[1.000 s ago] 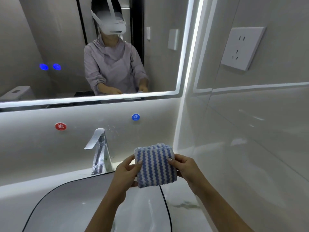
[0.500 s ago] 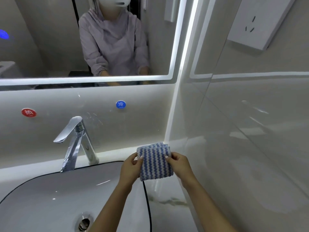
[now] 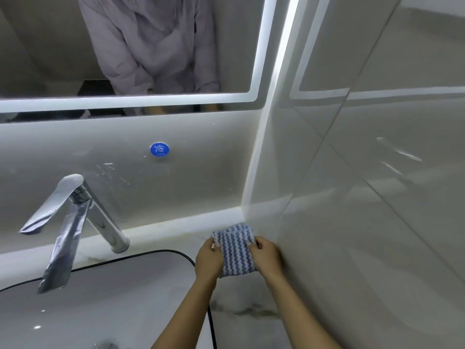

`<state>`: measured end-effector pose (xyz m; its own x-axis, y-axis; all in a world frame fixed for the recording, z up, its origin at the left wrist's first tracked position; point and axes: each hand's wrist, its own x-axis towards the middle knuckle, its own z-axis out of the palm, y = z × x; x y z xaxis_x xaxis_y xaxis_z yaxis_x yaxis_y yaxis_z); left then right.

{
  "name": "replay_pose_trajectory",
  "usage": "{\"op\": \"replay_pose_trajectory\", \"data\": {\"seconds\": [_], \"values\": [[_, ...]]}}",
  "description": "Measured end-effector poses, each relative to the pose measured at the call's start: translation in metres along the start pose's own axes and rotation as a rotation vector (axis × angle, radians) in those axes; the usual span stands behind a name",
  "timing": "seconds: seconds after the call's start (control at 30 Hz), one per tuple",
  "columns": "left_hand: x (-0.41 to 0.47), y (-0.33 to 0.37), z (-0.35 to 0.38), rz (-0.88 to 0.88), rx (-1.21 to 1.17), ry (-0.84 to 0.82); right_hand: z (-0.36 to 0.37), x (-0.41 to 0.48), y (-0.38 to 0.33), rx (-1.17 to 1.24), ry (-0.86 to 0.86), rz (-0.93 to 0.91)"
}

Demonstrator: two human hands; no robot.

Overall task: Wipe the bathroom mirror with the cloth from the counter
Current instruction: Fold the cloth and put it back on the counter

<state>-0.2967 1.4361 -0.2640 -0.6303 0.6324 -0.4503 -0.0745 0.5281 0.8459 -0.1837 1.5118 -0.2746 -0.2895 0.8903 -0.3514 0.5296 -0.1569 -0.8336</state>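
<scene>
A folded blue-and-white striped cloth [image 3: 236,250] is held low over the marble counter [image 3: 241,316], close to the corner by the right wall. My left hand [image 3: 208,258] grips its left edge and my right hand [image 3: 268,255] grips its right edge. I cannot tell whether the cloth's underside touches the counter. The lit mirror [image 3: 50,46] fills the top left of the view, with a bright strip along its lower and right edges; a person in a grey top is reflected in it.
A chrome faucet [image 3: 73,220] stands left of my hands, over the white basin [image 3: 100,298] with its black rim. A blue round sticker [image 3: 159,149] is on the back wall below the mirror. The glossy tiled right wall [image 3: 377,197] runs close beside my right hand.
The view has tilted downward, so less of the mirror shows. Both hands have carried the cloth down and to the right, toward the counter corner, still gripping its two edges.
</scene>
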Motion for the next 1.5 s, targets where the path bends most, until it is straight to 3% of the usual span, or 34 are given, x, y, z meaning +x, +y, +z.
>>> {"op": "replay_pose_trajectory", "data": {"seconds": [0.43, 0.73, 0.87, 0.97, 1.07, 1.3, 1.5], "values": [[0.038, -0.033, 0.029, -0.23, -0.014, 0.14, 0.024, 0.043, 0.029, -0.152, -0.106, 0.075], [0.04, -0.04, 0.036, -0.305, 0.008, 0.167, 0.036, 0.042, 0.052, -0.293, -0.051, -0.093], [0.031, -0.043, 0.038, -0.198, 0.329, 0.197, 0.031, 0.031, 0.055, -0.63, -0.118, -0.331], [0.02, -0.051, 0.046, -0.067, 0.749, 0.047, 0.032, 0.025, 0.063, -0.788, -0.238, -0.453], [0.017, -0.06, 0.048, -0.055, 0.981, -0.09, 0.032, 0.028, 0.075, -0.885, -0.276, -0.452], [0.019, -0.065, 0.048, -0.154, 1.196, -0.286, 0.031, 0.029, 0.082, -0.964, -0.332, -0.346], [0.023, -0.068, 0.048, -0.136, 1.256, -0.296, 0.031, 0.03, 0.079, -1.011, -0.377, -0.295]]}}
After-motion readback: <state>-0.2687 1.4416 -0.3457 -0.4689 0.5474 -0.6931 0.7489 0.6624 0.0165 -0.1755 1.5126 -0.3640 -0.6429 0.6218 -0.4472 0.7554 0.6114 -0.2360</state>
